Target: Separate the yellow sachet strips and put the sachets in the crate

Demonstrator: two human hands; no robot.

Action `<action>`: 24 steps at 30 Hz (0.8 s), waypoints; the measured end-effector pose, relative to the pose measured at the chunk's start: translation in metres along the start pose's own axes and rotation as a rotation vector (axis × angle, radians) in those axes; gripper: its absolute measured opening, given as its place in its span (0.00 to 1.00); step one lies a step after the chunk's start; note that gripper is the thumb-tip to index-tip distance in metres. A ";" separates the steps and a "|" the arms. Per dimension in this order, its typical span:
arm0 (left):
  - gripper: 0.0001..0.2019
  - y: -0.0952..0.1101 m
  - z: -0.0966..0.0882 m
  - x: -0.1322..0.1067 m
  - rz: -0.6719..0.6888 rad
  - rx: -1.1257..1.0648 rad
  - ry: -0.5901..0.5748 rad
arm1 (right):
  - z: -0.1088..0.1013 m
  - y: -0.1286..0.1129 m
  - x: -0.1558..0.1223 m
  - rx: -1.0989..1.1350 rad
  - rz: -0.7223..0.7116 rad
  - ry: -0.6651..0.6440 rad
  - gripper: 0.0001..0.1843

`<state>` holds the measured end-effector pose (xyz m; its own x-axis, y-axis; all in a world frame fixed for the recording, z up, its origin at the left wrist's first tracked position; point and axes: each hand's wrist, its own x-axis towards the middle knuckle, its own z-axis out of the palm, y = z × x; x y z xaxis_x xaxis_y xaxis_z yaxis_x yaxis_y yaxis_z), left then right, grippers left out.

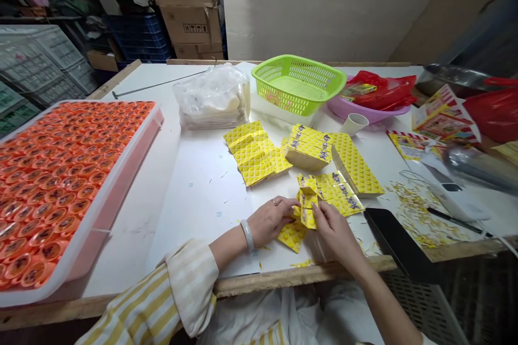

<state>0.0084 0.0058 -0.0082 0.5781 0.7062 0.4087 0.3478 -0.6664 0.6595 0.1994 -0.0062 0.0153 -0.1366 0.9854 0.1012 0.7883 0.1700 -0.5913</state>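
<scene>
Between my two hands is a small yellow printed paper piece [308,208], partly folded, with upright flaps. My left hand [269,220], with a pale bangle on its wrist, pinches its left edge. On the other side my right hand [334,226] grips the same piece between thumb and fingers. A yellow patterned sheet [293,236] lies under the left fingers. Just beyond my hands are a flat printed yellow sheet [338,193], a thick stack of yellow cards [309,145], a long yellow stack [358,164] and some creased yellow sheets [257,153].
At the left stands a white tray [133,172] packed with orange cups. Toward the back are a clear plastic bag [212,99], a green basket [299,86], a purple basin [374,110] and a paper cup [355,124]. Yellow scraps [421,215] and a black tray [399,242] lie right.
</scene>
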 end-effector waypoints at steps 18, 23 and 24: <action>0.11 0.026 -0.020 0.006 0.233 0.117 0.424 | -0.035 -0.014 -0.024 0.253 -0.179 0.021 0.10; 0.14 0.027 -0.022 0.004 0.367 0.054 0.410 | -0.037 -0.028 -0.026 0.187 -0.236 0.071 0.09; 0.15 0.027 -0.022 0.003 0.358 0.049 0.421 | -0.037 -0.031 -0.026 0.171 -0.247 0.074 0.09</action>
<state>0.0032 -0.0047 0.0250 0.3249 0.4616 0.8255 0.2239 -0.8855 0.4070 0.2006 -0.0371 0.0602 -0.2626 0.9129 0.3124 0.6237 0.4077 -0.6670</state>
